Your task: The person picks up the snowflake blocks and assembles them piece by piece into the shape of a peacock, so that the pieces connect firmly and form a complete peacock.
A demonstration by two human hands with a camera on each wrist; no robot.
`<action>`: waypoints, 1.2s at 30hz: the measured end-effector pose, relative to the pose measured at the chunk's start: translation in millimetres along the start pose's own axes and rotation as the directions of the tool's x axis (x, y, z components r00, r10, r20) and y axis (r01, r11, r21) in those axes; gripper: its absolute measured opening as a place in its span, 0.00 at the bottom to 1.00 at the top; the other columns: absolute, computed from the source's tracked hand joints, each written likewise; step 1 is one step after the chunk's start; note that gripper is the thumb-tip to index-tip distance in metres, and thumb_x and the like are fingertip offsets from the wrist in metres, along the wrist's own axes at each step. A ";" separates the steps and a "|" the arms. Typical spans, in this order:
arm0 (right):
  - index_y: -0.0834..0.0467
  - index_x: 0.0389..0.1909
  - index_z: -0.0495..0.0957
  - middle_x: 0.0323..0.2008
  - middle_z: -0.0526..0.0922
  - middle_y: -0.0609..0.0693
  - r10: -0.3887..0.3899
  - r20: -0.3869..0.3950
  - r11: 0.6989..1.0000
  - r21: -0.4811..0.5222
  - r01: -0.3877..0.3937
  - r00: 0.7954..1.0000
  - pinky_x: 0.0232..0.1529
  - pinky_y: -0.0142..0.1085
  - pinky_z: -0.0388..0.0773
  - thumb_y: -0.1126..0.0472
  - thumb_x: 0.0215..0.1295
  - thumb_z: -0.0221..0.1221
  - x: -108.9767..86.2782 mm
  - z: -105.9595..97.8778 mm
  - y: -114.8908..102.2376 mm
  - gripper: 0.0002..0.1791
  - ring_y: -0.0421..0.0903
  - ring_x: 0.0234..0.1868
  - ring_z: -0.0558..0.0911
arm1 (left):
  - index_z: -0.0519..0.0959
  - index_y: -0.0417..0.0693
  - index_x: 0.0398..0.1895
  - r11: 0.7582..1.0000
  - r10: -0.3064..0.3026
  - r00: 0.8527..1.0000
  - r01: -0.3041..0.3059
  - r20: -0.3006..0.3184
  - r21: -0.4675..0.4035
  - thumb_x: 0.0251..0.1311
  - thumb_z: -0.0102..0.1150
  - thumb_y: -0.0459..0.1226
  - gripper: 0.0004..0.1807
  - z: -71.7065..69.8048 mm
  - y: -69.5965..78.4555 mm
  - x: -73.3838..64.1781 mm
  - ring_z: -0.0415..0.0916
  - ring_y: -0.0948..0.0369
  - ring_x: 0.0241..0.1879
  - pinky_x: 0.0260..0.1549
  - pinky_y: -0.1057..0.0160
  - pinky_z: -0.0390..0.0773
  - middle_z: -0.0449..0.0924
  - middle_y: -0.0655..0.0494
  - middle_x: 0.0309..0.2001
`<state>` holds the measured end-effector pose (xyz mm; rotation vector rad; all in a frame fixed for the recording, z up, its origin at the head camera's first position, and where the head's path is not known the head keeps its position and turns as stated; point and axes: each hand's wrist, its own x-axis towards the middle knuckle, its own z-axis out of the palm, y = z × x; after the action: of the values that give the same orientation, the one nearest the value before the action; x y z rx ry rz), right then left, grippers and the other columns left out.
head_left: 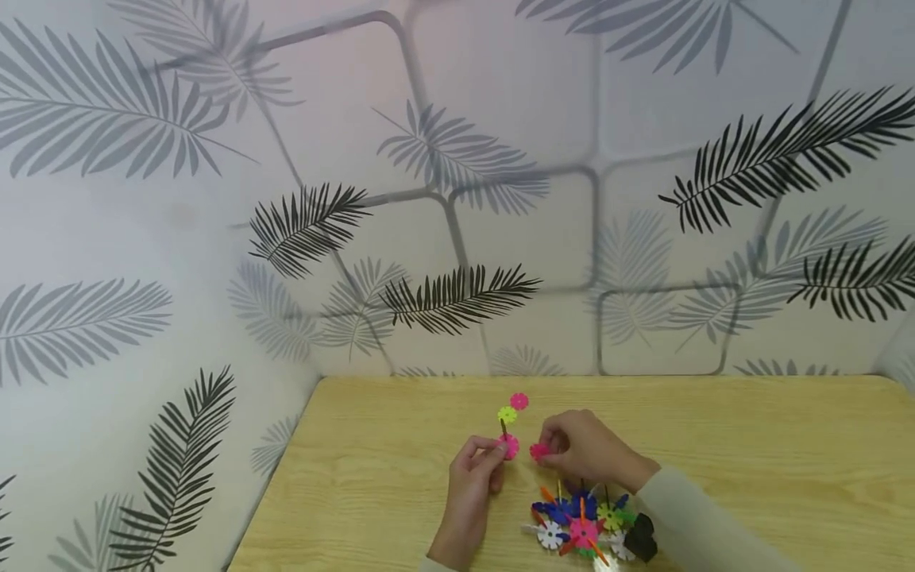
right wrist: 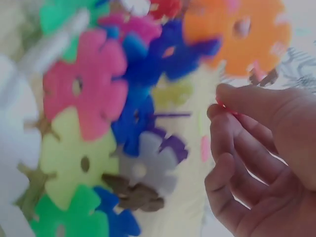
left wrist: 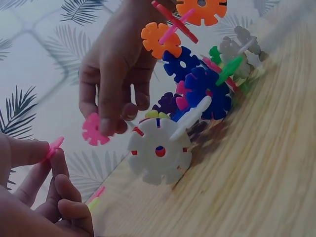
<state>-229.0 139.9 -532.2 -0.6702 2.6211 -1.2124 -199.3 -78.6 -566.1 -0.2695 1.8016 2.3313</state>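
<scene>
My left hand (head_left: pixel 469 486) pinches a pink notched disc (head_left: pixel 509 447) between thumb and fingertips; in the left wrist view that disc is seen nearly edge-on. A thin dark piece (head_left: pixel 503 430) rises at its upper edge, and I cannot tell whether the two are joined. To the right, my right hand (head_left: pixel 588 450) holds a second pink notched disc (left wrist: pixel 94 129) by its edge, a small gap away from the first. Fingers cover most of that disc in the right wrist view. Beyond the left fingertips are a yellow disc (head_left: pixel 507 415) and another pink disc (head_left: pixel 519 401).
A cluster of notched discs in several colours, many slotted together, stands on the wooden table (head_left: pixel 786 445) below my right forearm. It includes a white disc (left wrist: pixel 160 152), an orange disc (right wrist: pixel 239 29) and a black piece (head_left: pixel 641 538). A leaf-patterned wall (head_left: pixel 529 238) borders the table's far edge.
</scene>
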 end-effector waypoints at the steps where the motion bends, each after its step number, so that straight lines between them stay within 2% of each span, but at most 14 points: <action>1: 0.52 0.31 0.85 0.26 0.85 0.39 0.015 -0.011 1.000 0.008 -0.015 1.000 0.31 0.29 0.78 0.60 0.65 0.77 -2.3 -0.6 -4.4 0.08 0.33 0.27 0.78 | 0.81 0.49 0.39 1.000 0.000 1.000 0.000 -0.002 -0.002 0.73 0.66 0.33 0.04 0.4 0.3 0.0 0.63 0.64 0.26 0.29 0.69 0.64 0.81 0.64 0.29; 4: 0.52 0.30 0.86 0.25 0.86 0.39 0.030 -0.029 0.999 0.024 -0.030 0.999 0.29 0.29 0.79 0.61 0.66 0.76 -7.5 -1.0 -15.9 0.08 0.34 0.26 0.79 | 0.81 0.49 0.38 1.000 -0.005 1.000 0.005 -0.003 -0.013 0.74 0.65 0.33 0.04 2.5 -0.6 -0.6 0.64 0.64 0.27 0.29 0.70 0.64 0.82 0.63 0.30; 9: 0.52 0.29 0.87 0.24 0.86 0.38 0.020 -0.052 1.000 -0.018 -0.021 0.998 0.29 0.27 0.79 0.62 0.65 0.76 -11.8 3.1 -29.0 0.08 0.33 0.25 0.79 | 0.80 0.50 0.37 0.999 -0.043 0.999 0.043 -0.004 -0.006 0.74 0.66 0.33 0.06 6.4 -1.8 -2.8 0.71 0.66 0.30 0.30 0.71 0.67 0.87 0.63 0.31; 12: 0.52 0.28 0.87 0.24 0.86 0.38 0.018 -0.063 0.999 -0.039 -0.021 0.998 0.28 0.27 0.79 0.64 0.65 0.76 -14.0 7.1 -33.7 0.08 0.32 0.24 0.78 | 0.80 0.50 0.36 0.999 -0.044 0.999 0.044 -0.011 0.016 0.72 0.67 0.33 0.06 7.0 -1.5 -3.7 0.74 0.66 0.31 0.31 0.71 0.69 0.88 0.64 0.32; 18: 0.55 0.27 0.85 0.21 0.83 0.39 -0.023 -0.088 0.995 -0.097 0.014 0.996 0.24 0.26 0.75 0.68 0.65 0.73 -18.3 12.2 -40.0 0.10 0.32 0.21 0.75 | 0.81 0.45 0.35 0.999 0.006 1.000 -0.006 -0.011 0.036 0.70 0.69 0.29 0.06 11.0 -1.3 -7.2 0.77 0.65 0.32 0.33 0.71 0.75 0.90 0.60 0.31; 22: 0.54 0.24 0.83 0.19 0.79 0.38 -0.026 -0.091 0.992 -0.125 0.015 0.996 0.22 0.26 0.71 0.70 0.65 0.72 -19.5 13.9 -40.5 0.12 0.32 0.20 0.72 | 0.79 0.32 0.38 0.997 0.056 0.998 -0.055 -0.012 0.059 0.69 0.68 0.27 0.06 15.5 -3.3 -10.6 0.80 0.64 0.33 0.36 0.70 0.77 0.90 0.58 0.31; 25: 0.51 0.21 0.80 0.18 0.77 0.37 -0.017 -0.091 0.988 -0.157 0.002 0.996 0.22 0.27 0.69 0.70 0.64 0.72 -20.3 13.9 -39.8 0.16 0.32 0.20 0.70 | 0.78 0.27 0.41 0.992 0.085 0.996 -0.084 -0.002 0.098 0.68 0.68 0.26 0.09 19.1 -5.9 -11.0 0.80 0.65 0.33 0.36 0.70 0.78 0.89 0.58 0.32; 28: 0.50 0.20 0.77 0.17 0.75 0.37 -0.012 -0.102 0.984 -0.179 -0.006 0.995 0.22 0.27 0.67 0.69 0.63 0.72 -20.8 13.8 -39.4 0.18 0.33 0.19 0.70 | 0.79 0.30 0.40 0.988 0.080 0.997 -0.081 0.014 0.131 0.68 0.69 0.27 0.07 19.5 -6.4 -10.8 0.80 0.65 0.33 0.36 0.71 0.78 0.89 0.58 0.33; 31: 0.51 0.21 0.80 0.18 0.78 0.37 -0.008 -0.104 0.987 -0.161 -0.009 0.995 0.22 0.27 0.69 0.68 0.64 0.73 -20.6 13.8 -39.8 0.16 0.32 0.20 0.71 | 0.81 0.36 0.40 0.988 0.060 0.998 -0.063 0.022 0.142 0.69 0.68 0.28 0.04 16.0 -3.8 -10.5 0.80 0.64 0.35 0.37 0.70 0.79 0.90 0.58 0.34; 36: 0.52 0.30 0.86 0.25 0.85 0.38 -0.021 -0.014 0.993 -0.120 0.019 1.000 0.29 0.28 0.80 0.64 0.64 0.76 -16.2 4.0 -35.4 0.08 0.32 0.26 0.78 | 0.82 0.42 0.41 0.988 0.026 0.999 -0.029 0.021 0.154 0.72 0.68 0.32 0.04 10.4 0.4 -7.7 0.80 0.62 0.37 0.41 0.67 0.78 0.90 0.59 0.34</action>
<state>-201.8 124.7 -508.4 -0.7124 2.7235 -1.0760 -192.2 -68.9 -561.2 -0.2004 1.9756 2.1880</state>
